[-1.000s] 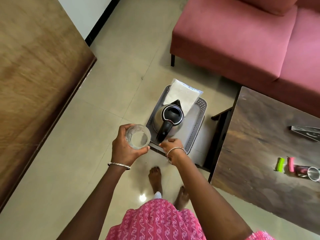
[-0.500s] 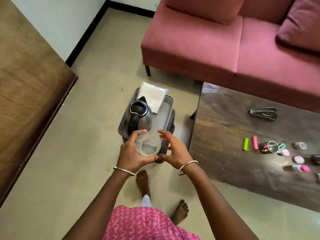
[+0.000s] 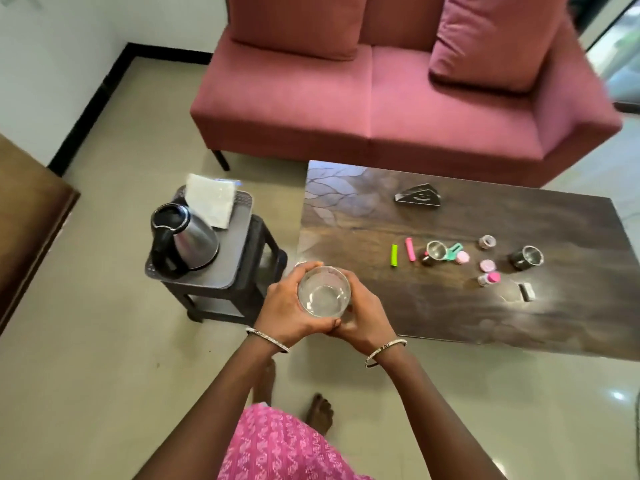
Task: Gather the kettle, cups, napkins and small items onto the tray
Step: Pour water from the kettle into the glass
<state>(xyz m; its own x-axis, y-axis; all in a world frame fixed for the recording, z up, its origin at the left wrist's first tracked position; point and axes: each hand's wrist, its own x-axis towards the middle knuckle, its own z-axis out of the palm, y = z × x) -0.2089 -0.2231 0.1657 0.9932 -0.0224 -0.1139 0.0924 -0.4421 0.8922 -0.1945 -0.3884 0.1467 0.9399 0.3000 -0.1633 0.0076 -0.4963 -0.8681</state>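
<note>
A clear glass cup is cupped between my left hand and my right hand, held upright over the near left corner of the dark coffee table. A steel kettle with a black handle stands on the grey tray, which rests on a small black stool. White napkins lie at the tray's far end. On the table sit two steel cups, a green stick, a pink stick and several small pink-capped items.
A pink sofa stands behind the table. A black napkin holder is at the table's far side. A brown wooden surface fills the left edge. My bare feet are on the tiled floor.
The view has swung right and up toward the table. My right hand has closed onto the glass beside my left, and the glass has moved from over the tray toward the table corner.
</note>
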